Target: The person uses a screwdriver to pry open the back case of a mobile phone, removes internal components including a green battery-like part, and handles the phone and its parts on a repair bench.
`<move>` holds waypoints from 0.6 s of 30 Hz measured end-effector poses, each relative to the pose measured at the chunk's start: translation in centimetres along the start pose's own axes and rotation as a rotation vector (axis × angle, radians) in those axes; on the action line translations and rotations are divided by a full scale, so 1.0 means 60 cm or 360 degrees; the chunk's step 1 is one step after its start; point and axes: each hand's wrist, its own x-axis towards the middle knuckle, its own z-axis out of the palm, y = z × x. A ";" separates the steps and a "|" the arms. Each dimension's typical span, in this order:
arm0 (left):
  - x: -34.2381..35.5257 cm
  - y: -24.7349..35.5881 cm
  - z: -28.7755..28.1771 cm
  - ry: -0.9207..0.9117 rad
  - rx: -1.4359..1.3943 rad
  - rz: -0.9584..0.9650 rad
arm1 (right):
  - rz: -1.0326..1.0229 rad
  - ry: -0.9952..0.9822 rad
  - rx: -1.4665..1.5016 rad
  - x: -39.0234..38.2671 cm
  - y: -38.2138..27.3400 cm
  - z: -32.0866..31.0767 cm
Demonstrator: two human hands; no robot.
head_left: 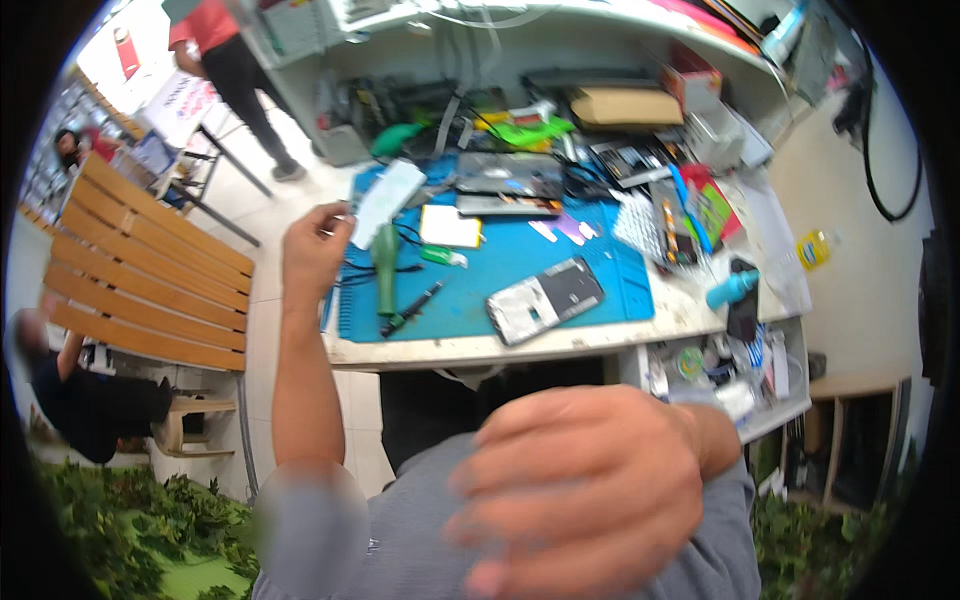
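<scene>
My left hand (318,245) is raised at the left edge of the bench, its thumb and fingers curled together beside a long white strip (390,200). Whatever those fingertips may pinch is too small to make out. My right hand (590,485) is close in front of my body, over my lap, its back up and fingers stretched out, partly smeared by motion; no object shows in it. On the blue mat (450,330) lies an opened phone body (545,300), black and silver. A long green object (385,265) and a black pen-like tool (410,310) lie left of it.
Several phone parts (510,180) and tools crowd the mat's back. At the right are a light blue bottle (732,288) and an open drawer (730,380) of small items. A slatted wooden bench (150,265) stands left; people are beyond.
</scene>
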 end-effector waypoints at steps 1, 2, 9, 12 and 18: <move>-0.005 0.014 0.001 -0.0035 -0.0025 -0.0033 | -0.0150 0.0102 -0.0023 0.024 0.004 0.018; -0.005 0.007 0.008 -0.0044 -0.0107 -0.0028 | -0.0297 0.0212 -0.0059 0.047 0.007 0.034; -0.064 0.058 0.058 -0.0410 0.0098 0.0151 | -0.0181 0.0328 -0.0381 0.001 0.026 0.023; -0.070 0.084 0.081 -0.0466 0.0416 0.0157 | 0.0676 -0.0080 -0.0780 -0.093 0.034 -0.004; -0.049 0.064 0.104 -0.0319 0.1017 0.0350 | 0.1377 -0.0039 -0.1106 -0.241 0.056 -0.029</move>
